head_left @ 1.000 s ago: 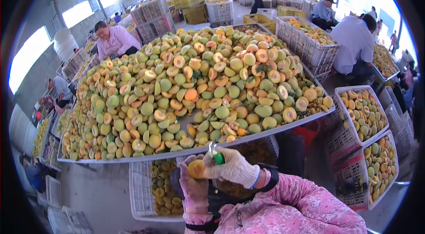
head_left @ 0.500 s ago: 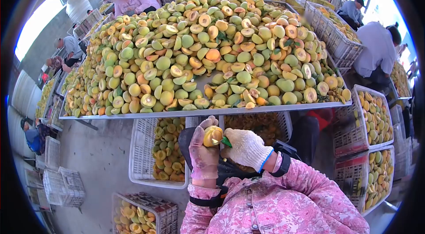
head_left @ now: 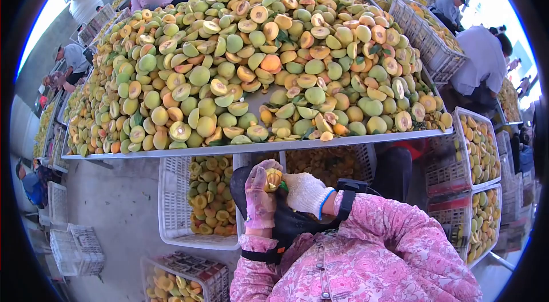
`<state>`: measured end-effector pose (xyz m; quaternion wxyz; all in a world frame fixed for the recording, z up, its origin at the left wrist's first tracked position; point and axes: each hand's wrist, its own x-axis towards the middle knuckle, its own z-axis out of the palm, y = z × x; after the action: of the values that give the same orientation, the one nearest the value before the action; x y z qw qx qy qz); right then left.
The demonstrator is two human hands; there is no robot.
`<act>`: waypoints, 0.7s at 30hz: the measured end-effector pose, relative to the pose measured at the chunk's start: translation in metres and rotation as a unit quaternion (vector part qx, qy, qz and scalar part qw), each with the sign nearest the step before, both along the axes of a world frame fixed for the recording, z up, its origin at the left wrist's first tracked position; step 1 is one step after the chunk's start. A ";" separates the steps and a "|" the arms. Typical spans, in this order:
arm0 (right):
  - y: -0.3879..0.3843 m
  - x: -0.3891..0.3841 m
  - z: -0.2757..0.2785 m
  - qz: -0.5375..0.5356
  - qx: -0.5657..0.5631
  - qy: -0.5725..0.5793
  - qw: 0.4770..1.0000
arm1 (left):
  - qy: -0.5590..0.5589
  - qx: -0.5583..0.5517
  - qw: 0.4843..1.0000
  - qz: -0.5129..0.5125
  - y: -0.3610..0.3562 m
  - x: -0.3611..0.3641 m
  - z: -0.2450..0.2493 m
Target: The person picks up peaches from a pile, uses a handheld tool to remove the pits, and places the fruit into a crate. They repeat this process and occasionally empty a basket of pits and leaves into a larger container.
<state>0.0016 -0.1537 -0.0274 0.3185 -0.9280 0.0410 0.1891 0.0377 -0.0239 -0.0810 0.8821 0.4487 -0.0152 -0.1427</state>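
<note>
Heaped table (head_left: 257, 147), left hand (head_left: 258, 194) holding fruit (head_left: 273, 179), tool (head_left: 283, 186) (mostly hidden)

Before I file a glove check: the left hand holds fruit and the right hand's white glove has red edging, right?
Not red: the head view shows blue edging on the white glove of the right hand. The left hand does hold fruit.

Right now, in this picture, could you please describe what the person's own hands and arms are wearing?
The left hand wears a thin, stained, pinkish glove; the right hand wears a white knitted glove with a blue cuff edge. Both arms have pink floral fabric sleeves. A black strap with a small orange mark circles the left sleeve; a black band sits near the right wrist.
</note>
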 end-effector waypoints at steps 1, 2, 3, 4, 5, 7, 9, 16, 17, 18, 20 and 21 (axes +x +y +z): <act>0.002 0.003 -0.005 -0.007 0.000 0.005 1.000 | 0.021 -0.025 0.999 0.000 0.000 0.003 -0.003; 0.003 0.006 -0.008 -0.011 0.001 0.022 1.000 | 0.021 -0.024 0.999 0.002 0.000 0.004 -0.007; 0.004 0.010 -0.008 -0.014 0.002 0.039 0.999 | 0.021 -0.023 1.000 0.004 0.000 0.006 -0.006; 0.005 0.013 -0.007 -0.019 0.003 0.054 0.998 | 0.020 -0.021 1.000 0.004 0.000 0.007 -0.005; 0.006 0.013 -0.006 -0.026 0.010 0.057 0.998 | 0.014 -0.010 1.000 -0.007 0.001 0.008 -0.005; 0.008 0.011 -0.006 -0.038 0.024 0.064 0.997 | 0.002 0.013 1.000 -0.027 0.005 0.010 -0.007; 0.008 0.011 -0.016 -0.007 0.029 0.071 0.997 | -0.015 0.035 0.998 -0.049 0.009 0.011 -0.010; 0.020 -0.003 -0.026 0.034 0.120 0.079 0.989 | -0.011 0.014 0.995 -0.095 0.025 0.007 -0.005; 0.019 -0.005 -0.003 0.031 0.158 0.136 0.978 | -0.019 0.003 0.995 -0.095 0.024 0.004 -0.003; 0.018 -0.007 0.004 -0.017 0.247 0.242 0.938 | -0.009 0.008 0.996 -0.087 0.024 0.000 0.001; 0.019 -0.019 0.002 -0.072 0.363 0.283 0.885 | 0.006 0.014 0.997 -0.082 0.021 -0.006 0.012; 0.019 -0.024 0.003 -0.101 0.419 0.289 0.855 | -0.006 0.019 0.997 -0.073 0.018 -0.008 0.012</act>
<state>-0.0225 -0.1350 -0.0248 0.6682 -0.6009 0.1419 0.4151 0.0294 -0.0060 -0.0690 0.8605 0.4639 -0.0506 -0.2044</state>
